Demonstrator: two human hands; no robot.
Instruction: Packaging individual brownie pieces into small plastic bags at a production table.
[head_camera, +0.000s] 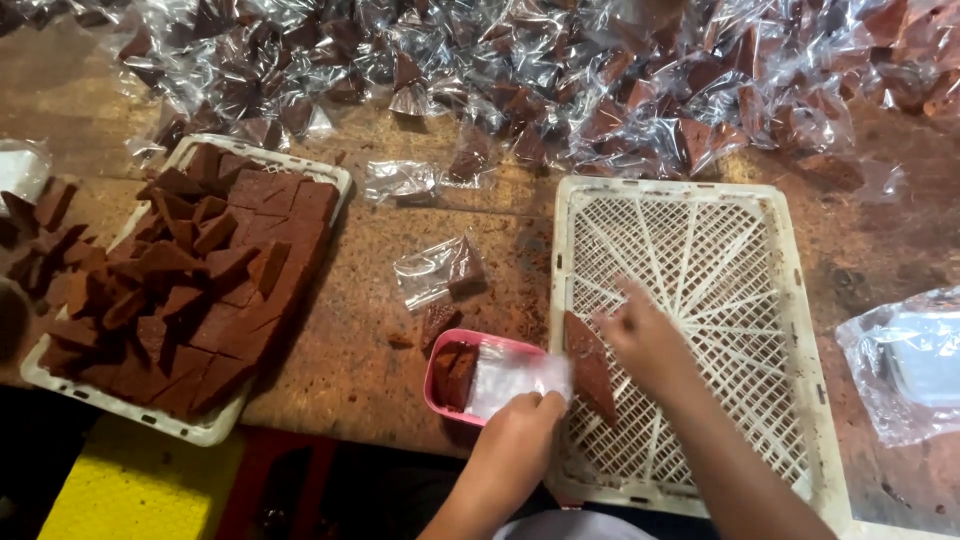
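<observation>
Left hand (520, 425) pinches bag (515, 375); right hand (640, 335) grips wedge (588, 365).

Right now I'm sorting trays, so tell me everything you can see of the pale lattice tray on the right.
The white plastic lattice tray lies flat on the brown wooden table, its mesh base dusted with brown crumbs. It holds one brown wedge-shaped piece near its left rim. The right hand rests over the mesh beside that piece.

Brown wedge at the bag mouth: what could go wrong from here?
1. The brown wedge is pinched only at its top by the right hand; it might crumble or drop onto the white mesh tray.
2. The clear bag, held by the left hand, looks limp; its mouth could fold shut.
</observation>
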